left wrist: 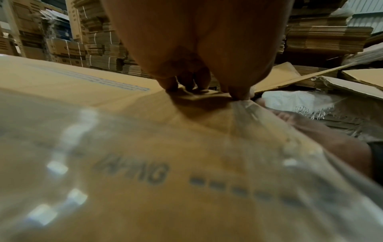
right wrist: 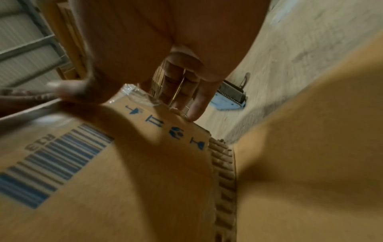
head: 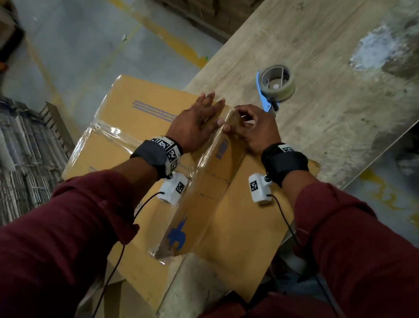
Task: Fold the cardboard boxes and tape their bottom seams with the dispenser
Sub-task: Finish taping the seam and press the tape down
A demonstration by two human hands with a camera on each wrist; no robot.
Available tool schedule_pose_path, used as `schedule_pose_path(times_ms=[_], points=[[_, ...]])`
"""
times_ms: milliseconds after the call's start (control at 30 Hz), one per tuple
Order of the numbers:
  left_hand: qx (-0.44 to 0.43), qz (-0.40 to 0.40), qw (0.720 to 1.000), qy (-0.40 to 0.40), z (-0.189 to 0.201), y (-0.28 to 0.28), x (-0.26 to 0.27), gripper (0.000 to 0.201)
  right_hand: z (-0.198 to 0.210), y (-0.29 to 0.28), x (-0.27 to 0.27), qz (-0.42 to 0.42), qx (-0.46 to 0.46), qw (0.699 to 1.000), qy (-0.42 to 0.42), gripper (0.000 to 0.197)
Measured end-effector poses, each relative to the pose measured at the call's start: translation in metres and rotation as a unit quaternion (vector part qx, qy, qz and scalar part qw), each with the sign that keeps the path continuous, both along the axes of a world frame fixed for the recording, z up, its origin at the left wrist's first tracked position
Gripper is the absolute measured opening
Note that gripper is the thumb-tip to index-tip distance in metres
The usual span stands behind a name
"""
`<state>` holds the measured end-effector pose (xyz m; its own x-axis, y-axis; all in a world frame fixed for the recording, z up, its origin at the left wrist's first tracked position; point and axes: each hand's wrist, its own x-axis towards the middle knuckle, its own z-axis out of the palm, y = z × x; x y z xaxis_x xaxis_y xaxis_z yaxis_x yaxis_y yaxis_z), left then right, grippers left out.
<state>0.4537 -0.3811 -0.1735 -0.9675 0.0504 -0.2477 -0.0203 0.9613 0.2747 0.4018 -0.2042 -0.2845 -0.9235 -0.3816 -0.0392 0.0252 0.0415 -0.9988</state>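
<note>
Cardboard is what both hands are on: a tan box (head: 140, 113) lies across the near end of the table (head: 346, 70), its bottom side up, partly hanging over the edge. Clear tape (head: 201, 173) runs along the ridge between the two hands, from the near edge up to the fingertips, and a second glossy strip crosses the panel to the left of the left wrist.

The left hand (head: 197, 123) lies flat on the box with fingers straight and spread, pressing the panel down. The right hand (head: 253, 129) sits just beside it on the other side of the ridge, fingers curled, thumb and fingertips seemingly pinching the far end of the tape against the cardboard; the right wrist view shows crumpled tape at that corner.

Just beyond the right hand, apart from it, the tape dispenser (head: 275, 87) rests on the table, blue-handled, untouched.

By my reading, this box is folded and its seam taped; smoothing the tape end is what remains here. Flat cardboard (head: 116, 303) below the wrists, and stacks (head: 6, 149) off to the left on the floor, suggest more boxes are still to do.
</note>
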Motion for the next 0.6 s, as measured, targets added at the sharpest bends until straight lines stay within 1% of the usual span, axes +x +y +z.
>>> schedule_pose_path(times_ms=[100, 167, 367, 433, 500, 533, 600], points=[[0.008, 0.004, 1.0, 0.004, -0.001, -0.002, 0.0, 0.058, -0.003, 0.001, 0.006, 0.021, 0.032, 0.999, 0.036, 0.09], [0.012, 0.013, 1.0, 0.007, -0.003, -0.002, 0.0, 0.059, -0.005, -0.005, 0.013, 0.036, 0.051, 0.997, 0.052, 0.102], [0.015, 0.019, 1.0, 0.015, -0.006, -0.005, 0.0, 0.059, -0.002, -0.008, 0.017, 0.032, 0.073, 0.996, 0.045, 0.113], [0.026, 0.021, 0.999, 0.014, -0.005, -0.007, 0.0, 0.061, -0.002, -0.006, 0.021, 0.037, 0.098, 0.993, 0.056, 0.129], [0.039, 0.038, 0.998, 0.018, 0.001, -0.007, 0.002, 0.062, -0.001, -0.007, 0.029, 0.057, 0.138, 0.985, 0.087, 0.147], [0.048, 0.053, 0.997, 0.025, 0.005, -0.005, 0.005, 0.06, 0.001, -0.008, 0.034, 0.061, 0.156, 0.981, 0.1, 0.15], [0.075, 0.094, 0.992, 0.049, 0.015, -0.003, 0.014, 0.055, 0.006, -0.012, 0.041, 0.061, 0.172, 0.976, 0.116, 0.15]])
